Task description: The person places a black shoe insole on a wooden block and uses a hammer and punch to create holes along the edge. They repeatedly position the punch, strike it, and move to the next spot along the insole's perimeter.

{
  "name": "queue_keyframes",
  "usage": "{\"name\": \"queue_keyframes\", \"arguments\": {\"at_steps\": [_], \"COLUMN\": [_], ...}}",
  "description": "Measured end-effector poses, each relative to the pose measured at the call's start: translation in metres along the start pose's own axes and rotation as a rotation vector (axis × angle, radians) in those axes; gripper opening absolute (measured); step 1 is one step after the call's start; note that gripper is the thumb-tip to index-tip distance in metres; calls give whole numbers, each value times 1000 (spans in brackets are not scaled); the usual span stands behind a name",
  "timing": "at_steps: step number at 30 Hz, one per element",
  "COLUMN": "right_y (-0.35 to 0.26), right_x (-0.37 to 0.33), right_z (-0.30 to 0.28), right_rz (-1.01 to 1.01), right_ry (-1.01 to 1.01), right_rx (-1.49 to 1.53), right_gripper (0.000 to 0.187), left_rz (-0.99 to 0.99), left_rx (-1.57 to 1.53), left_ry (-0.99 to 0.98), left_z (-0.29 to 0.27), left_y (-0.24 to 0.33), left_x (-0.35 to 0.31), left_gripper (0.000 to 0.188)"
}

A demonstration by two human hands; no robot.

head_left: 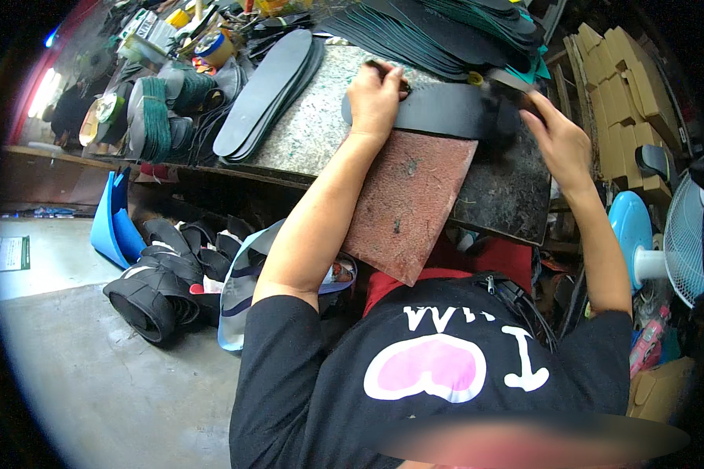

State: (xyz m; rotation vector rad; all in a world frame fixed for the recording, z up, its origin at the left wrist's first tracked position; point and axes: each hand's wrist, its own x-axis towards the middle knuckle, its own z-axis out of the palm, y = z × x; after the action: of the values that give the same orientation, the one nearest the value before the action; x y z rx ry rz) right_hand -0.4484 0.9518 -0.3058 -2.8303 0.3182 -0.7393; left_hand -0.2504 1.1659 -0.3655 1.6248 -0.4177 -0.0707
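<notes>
A flat black shoe sole (446, 109) lies on the worktable in front of me, its left end under my left hand (374, 100). Dark material shows between the curled fingers of that hand, too small to name. At the sole's right end, my right hand (559, 141) is closed around a dark thing (502, 102) that is smeared by motion, so its kind stays unclear. Below the sole, a reddish-brown board (411, 191) slopes from the table edge toward my lap.
Stacked black soles (267, 94) lie left on the speckled tabletop (309, 129); another big stack (446, 35) is at the back. Tied bundles (152, 117) stand far left. Cardboard boxes (622, 102) and a fan (684, 238) are at right. Black rolls (145, 301) lie on the floor.
</notes>
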Motion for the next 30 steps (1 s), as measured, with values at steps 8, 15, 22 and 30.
{"name": "queue_keyframes", "arguments": {"at_steps": [8,15,22,30], "right_y": [61,7,10,14], "right_x": [-41,17,78,129], "right_z": [-4,15,21,73], "right_rz": [296,-587,-630,-315], "right_ry": [-432,-167,-168,-2], "right_rx": [-39,-81,58,-373], "right_gripper": [49,78,56,45], "left_rz": [164,353,297,319], "left_rx": [106,371,-190,-58], "left_ry": [45,110,285,318], "left_z": [5,5,-13,-9], "left_y": [-2,2,41,26], "left_x": [-1,-6,-4,-3], "left_gripper": [12,12,11,9]}}
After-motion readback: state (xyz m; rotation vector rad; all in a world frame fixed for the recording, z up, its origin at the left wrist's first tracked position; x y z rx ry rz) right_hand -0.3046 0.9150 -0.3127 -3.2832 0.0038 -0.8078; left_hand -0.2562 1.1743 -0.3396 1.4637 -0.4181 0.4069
